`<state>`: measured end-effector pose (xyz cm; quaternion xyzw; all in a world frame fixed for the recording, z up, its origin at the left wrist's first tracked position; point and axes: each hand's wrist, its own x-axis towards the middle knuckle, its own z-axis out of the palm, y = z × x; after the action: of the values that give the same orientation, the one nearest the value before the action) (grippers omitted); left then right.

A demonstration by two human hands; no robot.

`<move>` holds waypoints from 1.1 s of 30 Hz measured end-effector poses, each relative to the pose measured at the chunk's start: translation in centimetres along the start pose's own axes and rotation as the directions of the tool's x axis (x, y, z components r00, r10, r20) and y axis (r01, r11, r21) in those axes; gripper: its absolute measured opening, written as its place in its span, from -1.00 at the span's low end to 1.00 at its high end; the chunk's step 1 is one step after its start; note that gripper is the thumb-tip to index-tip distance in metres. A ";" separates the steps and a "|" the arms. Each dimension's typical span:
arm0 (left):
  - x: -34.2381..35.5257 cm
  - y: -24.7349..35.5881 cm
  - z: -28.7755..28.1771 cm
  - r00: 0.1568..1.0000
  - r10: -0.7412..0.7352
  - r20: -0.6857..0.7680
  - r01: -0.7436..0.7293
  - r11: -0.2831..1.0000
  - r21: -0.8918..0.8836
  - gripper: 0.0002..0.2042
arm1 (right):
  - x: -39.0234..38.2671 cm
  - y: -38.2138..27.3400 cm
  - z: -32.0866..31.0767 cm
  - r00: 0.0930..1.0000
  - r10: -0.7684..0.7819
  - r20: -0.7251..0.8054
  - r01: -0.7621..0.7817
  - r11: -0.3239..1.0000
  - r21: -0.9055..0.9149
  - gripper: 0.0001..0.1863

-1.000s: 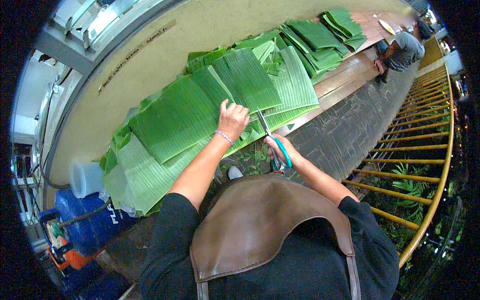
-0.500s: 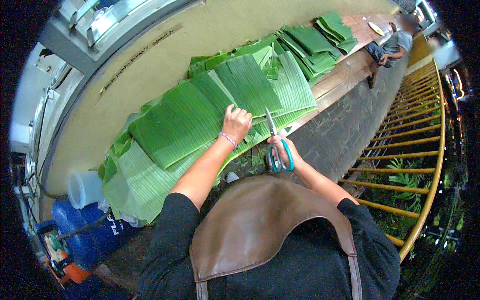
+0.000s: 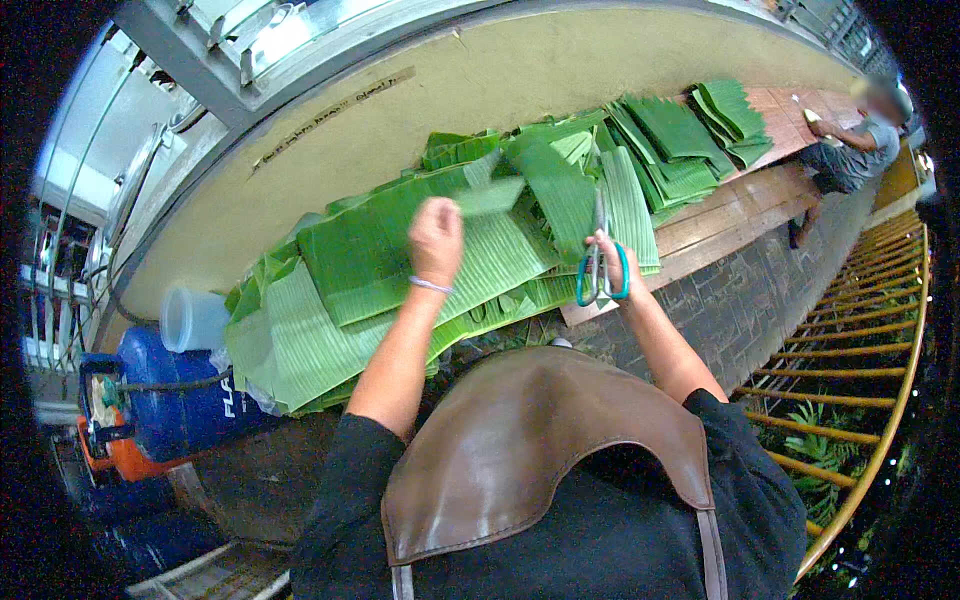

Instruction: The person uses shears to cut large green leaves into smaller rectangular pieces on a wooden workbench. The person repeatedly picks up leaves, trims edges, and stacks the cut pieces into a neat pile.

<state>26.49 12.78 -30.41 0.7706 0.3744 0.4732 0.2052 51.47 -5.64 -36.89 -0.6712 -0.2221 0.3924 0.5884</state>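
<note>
My left hand (image 3: 434, 240) is closed on a piece of banana leaf (image 3: 488, 197), blurred as it is lifted over the spread leaves (image 3: 353, 260). My right hand (image 3: 612, 258) grips scissors with teal handles (image 3: 623, 273), their blades pointing up beside a darker green leaf piece (image 3: 552, 200). Paler, ribbed leaves lie beneath, along the bench. Stacks of cut leaves (image 3: 661, 143) sit farther right.
A seated person (image 3: 853, 150) is at the wooden bench's (image 3: 759, 200) far end. A yellow railing (image 3: 850, 400) curves along the right, beside paving. At left are a blue container (image 3: 172, 412), a clear bucket (image 3: 192, 319) and an orange-black object (image 3: 113, 440). A wall (image 3: 530, 70) backs the bench.
My left hand has moved left, away from the scissors, with a leaf piece raised in it. My right hand and scissors have moved right and up. The view has shifted.
</note>
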 end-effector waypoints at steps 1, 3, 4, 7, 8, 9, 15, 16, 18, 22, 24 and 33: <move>1.7 -0.8 -1.7 0.987 -0.088 -0.132 0.077 0.994 -0.082 -0.90 | 0.5 -0.1 -1.1 0.997 -0.079 0.004 0.080 0.996 -0.028 -0.52; 4.9 -2.8 -6.7 0.916 -0.141 -0.375 0.134 0.990 -0.045 -0.87 | 1.9 -0.5 -3.4 0.997 -0.053 -0.048 0.045 0.986 -0.160 -0.54; 5.7 -3.6 -10.1 0.880 -0.023 -0.475 0.104 0.984 0.146 -0.88 | 2.6 -0.5 -4.3 0.997 -0.020 -0.081 0.009 0.992 -0.129 -0.56; 8.9 -3.9 -21.9 0.742 0.034 -0.669 0.278 0.893 0.354 -0.86 | 4.2 -0.4 -6.9 0.994 0.001 -0.112 -0.017 0.989 -0.145 -0.57; 9.8 -2.8 -26.1 0.699 0.169 -0.694 0.263 0.843 0.470 -0.84 | 4.7 -0.1 -7.5 0.997 -0.003 -0.082 -0.007 0.993 -0.119 -0.56; 10.9 -1.1 -29.8 0.624 0.197 -0.756 0.297 0.835 0.463 -0.81 | 5.1 0.1 -8.0 0.997 0.022 -0.073 -0.030 0.994 -0.106 -0.55; 13.4 14.2 -36.4 0.332 0.690 -0.643 -0.034 0.690 0.723 -0.79 | 7.8 1.4 -9.0 0.994 0.109 -0.028 -0.111 0.989 -0.096 -0.46; 13.6 16.3 -34.9 0.365 0.718 -0.593 -0.134 0.671 0.730 -0.80 | 7.9 1.4 -8.9 0.995 0.097 -0.030 -0.099 0.992 -0.076 -0.45; 12.8 18.0 -29.4 0.465 0.737 -0.491 -0.174 0.620 0.765 -0.84 | 7.7 1.3 -8.8 0.987 0.158 -0.005 -0.158 0.987 -0.016 -0.44; 9.0 15.6 -11.6 0.823 0.499 -0.271 -0.340 0.815 0.469 -0.83 | 6.2 0.3 -9.2 0.994 0.095 -0.050 -0.098 0.994 -0.057 -0.47; 7.7 13.6 -4.5 0.884 0.451 -0.123 -0.399 0.865 0.304 -0.90 | 5.1 0.0 -9.4 0.993 0.076 -0.094 -0.080 0.996 -0.037 -0.46; -5.6 2.5 8.0 0.833 0.016 0.553 -0.284 0.870 0.403 -0.50 | 0.0 -0.2 -9.2 0.996 0.088 -0.015 -0.088 0.996 0.021 -0.54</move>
<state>33.03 7.19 -35.68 0.9250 0.3417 0.1510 0.0694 58.70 -11.27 -36.73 -0.6773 -0.1836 0.4150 0.5790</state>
